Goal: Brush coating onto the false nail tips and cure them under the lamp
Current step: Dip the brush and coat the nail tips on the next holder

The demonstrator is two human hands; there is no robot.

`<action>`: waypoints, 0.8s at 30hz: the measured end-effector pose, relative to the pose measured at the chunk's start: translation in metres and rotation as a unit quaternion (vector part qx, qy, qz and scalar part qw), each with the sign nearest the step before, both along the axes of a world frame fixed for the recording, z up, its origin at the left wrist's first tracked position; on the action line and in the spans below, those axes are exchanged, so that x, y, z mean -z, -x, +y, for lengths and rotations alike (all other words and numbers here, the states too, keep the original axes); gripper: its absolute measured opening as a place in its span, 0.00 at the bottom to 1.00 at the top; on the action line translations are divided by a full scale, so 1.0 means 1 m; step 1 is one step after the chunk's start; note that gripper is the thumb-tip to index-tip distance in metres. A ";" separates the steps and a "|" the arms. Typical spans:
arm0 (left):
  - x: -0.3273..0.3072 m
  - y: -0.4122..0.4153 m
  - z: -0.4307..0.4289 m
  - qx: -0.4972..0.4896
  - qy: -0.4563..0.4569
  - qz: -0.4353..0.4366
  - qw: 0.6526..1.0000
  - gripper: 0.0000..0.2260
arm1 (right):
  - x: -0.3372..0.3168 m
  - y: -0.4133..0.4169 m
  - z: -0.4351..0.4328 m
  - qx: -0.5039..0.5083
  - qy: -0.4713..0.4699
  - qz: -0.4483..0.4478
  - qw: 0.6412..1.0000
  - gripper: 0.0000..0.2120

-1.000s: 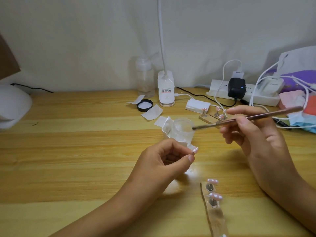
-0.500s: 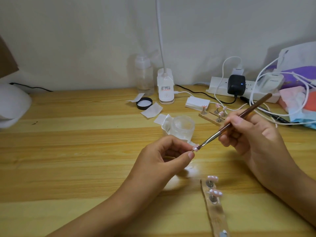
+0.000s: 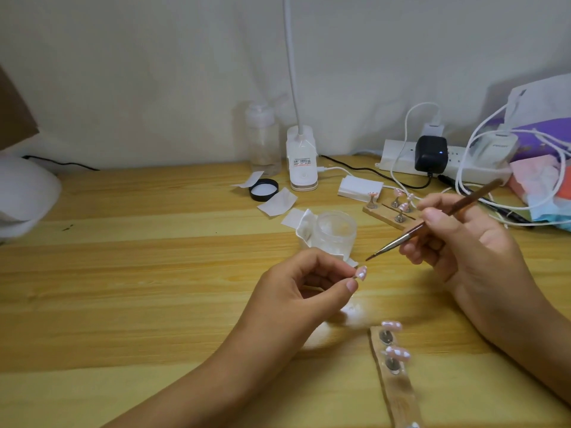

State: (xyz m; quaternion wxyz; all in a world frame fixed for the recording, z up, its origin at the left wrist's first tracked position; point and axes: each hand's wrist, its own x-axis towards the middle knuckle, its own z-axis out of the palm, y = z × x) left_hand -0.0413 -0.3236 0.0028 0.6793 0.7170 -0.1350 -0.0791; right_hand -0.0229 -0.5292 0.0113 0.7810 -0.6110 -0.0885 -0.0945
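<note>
We have a single view, worn on the person's head. It looks forward and down across the wooden table [image 3: 123, 304] toward the wall [image 3: 154, 72] that rises behind the table's far edge. We sit close in: both forearms enter from the bottom of the frame. The left hand [image 3: 296, 291], pinching a false nail tip [image 3: 454, 272], and the right hand [image 3: 469, 251], gripping a brush [image 3: 401, 239], loom large in the lower middle. The wide lens takes in the far edge from the white domed lamp [image 3: 24, 196] at the left to the power strip [image 3: 398, 159] at the right.
</note>
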 end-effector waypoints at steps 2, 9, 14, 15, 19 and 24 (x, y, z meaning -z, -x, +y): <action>0.001 0.000 0.000 -0.001 -0.001 0.000 1.000 0.08 | -0.001 0.001 0.000 -0.004 -0.002 0.009 1.000 0.07; 0.001 0.000 0.000 0.001 -0.006 -0.004 1.000 0.08 | -0.003 0.002 0.002 -0.034 0.012 0.010 0.999 0.13; 0.001 0.000 0.001 0.006 -0.008 -0.007 1.000 0.07 | -0.003 0.002 0.003 -0.024 0.021 0.015 0.999 0.06; 0.001 0.000 0.001 0.006 -0.009 -0.009 1.000 0.07 | -0.002 0.002 0.003 -0.013 0.021 0.018 1.000 0.05; 0.002 0.000 0.001 0.009 -0.012 -0.010 1.000 0.07 | -0.004 0.001 0.001 0.033 0.016 0.022 0.999 0.13; 0.002 0.001 0.001 0.013 -0.006 -0.002 1.000 0.05 | -0.004 0.003 0.001 -0.010 0.004 0.002 1.000 0.08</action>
